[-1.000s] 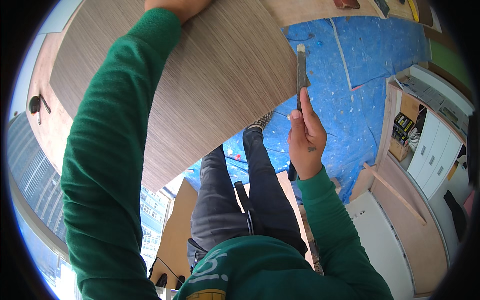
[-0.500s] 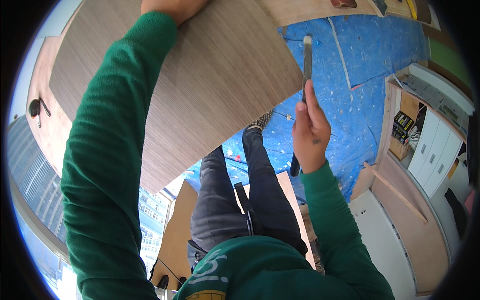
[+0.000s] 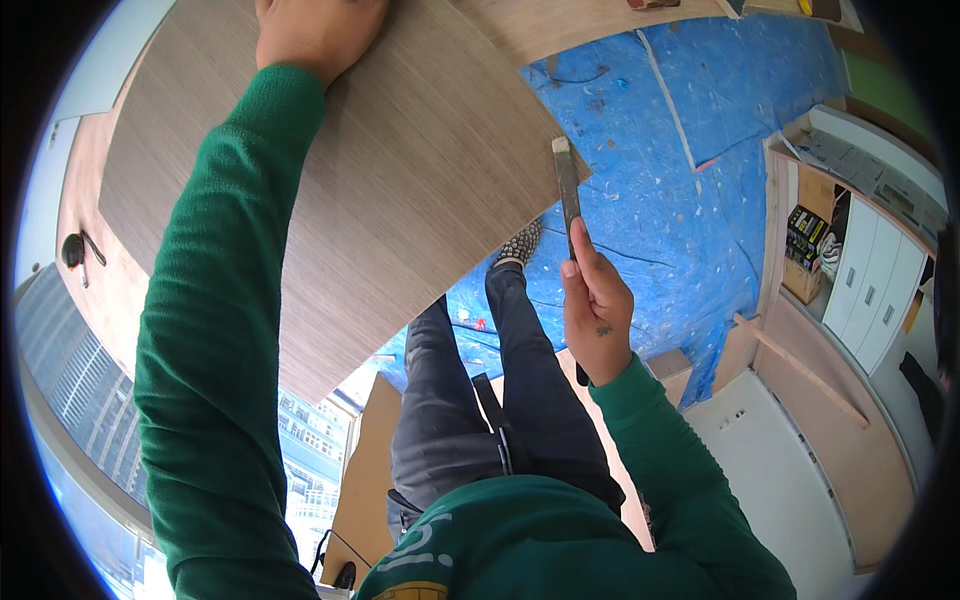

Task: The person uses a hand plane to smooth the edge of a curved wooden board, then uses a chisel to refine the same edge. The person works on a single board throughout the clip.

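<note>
A large wood-grain board (image 3: 420,190), grey-brown with fine straight lines, spreads out before me, one corner jutting toward the right. My left hand (image 3: 325,40) lies on its face near the top of the view; part of the fingers is cut off by the edge, and the hand looks open. In my right hand (image 3: 600,320) is a flat file (image 3: 567,185), a long narrow grey bar with a whitish tip. My fingers are closed round its lower part, with the index finger along it. The bar points up and away, overlapping the board's right corner; whether it touches is unclear.
A stained blue sheet (image 3: 660,120) covers the floor. On the left, a dark rounded tool (image 3: 73,250) rests on a pale wooden surface beside a window (image 3: 80,370). White drawers (image 3: 860,270) stand at right, above a leaning wood strip (image 3: 800,370).
My right hand has brought the file left and lower, from beyond the board's corner to over it. My left hand shows more fully, a little lower in the view.
</note>
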A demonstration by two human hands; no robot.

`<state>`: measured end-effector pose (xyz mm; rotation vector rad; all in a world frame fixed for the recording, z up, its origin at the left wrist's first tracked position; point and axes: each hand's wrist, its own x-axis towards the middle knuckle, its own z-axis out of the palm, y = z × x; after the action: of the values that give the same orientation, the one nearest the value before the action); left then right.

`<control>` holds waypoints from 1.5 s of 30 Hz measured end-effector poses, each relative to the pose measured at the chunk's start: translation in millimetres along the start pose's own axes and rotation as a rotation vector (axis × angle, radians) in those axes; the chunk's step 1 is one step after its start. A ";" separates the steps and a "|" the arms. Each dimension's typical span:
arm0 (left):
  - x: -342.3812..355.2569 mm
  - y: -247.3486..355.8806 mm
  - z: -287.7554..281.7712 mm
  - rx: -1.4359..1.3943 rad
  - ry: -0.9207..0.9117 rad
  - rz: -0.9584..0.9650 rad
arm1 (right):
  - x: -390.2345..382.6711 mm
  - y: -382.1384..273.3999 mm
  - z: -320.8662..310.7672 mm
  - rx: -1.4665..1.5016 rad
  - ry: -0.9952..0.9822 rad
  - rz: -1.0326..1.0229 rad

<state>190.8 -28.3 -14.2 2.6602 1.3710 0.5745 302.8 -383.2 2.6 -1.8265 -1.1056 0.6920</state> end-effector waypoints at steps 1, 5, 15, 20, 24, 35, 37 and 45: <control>-0.4 0.7 -1.3 -0.003 -0.002 0.001 | 0.0 1.5 0.2 0.037 0.006 0.008; -2.2 7.1 -4.1 0.003 -0.034 -0.034 | -1.8 4.7 -0.1 -0.004 0.037 0.295; 1.6 8.6 -8.5 0.039 -0.109 -0.074 | 2.8 1.6 -2.1 -0.031 0.012 0.095; 2.3 8.9 -9.8 0.053 -0.118 -0.075 | -1.4 5.8 0.5 -0.043 0.044 -0.019; 1.8 8.9 -10.2 0.043 -0.124 -0.083 | -10.6 -2.7 0.9 -0.019 0.004 0.010; 0.2 7.6 -9.3 0.040 -0.107 -0.082 | 71.2 7.3 -10.3 0.526 0.124 0.503; -0.2 5.1 -9.0 0.037 -0.107 -0.078 | 73.5 2.8 -1.9 0.375 0.073 0.484; 2.8 3.4 -8.1 0.070 -0.132 -0.087 | 40.1 2.3 -6.2 0.408 0.086 0.592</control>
<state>191.8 -28.8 -5.0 2.6218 1.4861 0.3407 326.8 -350.4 2.6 -1.7962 -0.3138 1.0763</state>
